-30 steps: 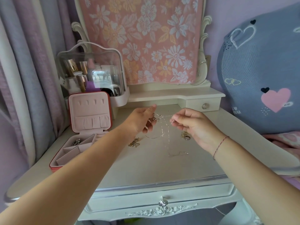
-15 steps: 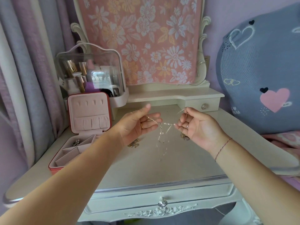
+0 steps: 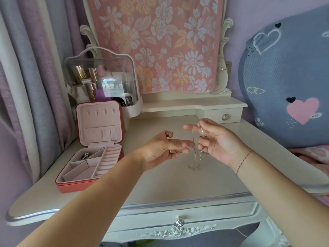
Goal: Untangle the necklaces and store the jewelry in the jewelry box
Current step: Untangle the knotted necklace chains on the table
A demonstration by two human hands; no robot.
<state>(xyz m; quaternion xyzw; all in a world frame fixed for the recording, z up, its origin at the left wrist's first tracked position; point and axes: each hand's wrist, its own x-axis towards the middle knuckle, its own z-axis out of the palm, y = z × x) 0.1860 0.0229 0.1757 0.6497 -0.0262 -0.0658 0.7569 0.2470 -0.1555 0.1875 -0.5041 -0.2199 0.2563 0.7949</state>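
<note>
White worktop lies under both hands. The left hand pinches a thin silver necklace, and the right hand curls its fingers round it too. It dangles between them, low over the worktop. The open jewelry box sits off to the left.

Soft bright daylight, barely any shadows on the cream-white painted dressing table. Window glare on the clear plastic cosmetics case at its back left. Thin silver necklace chain above it smears; edges bow fisheye-style.
</note>
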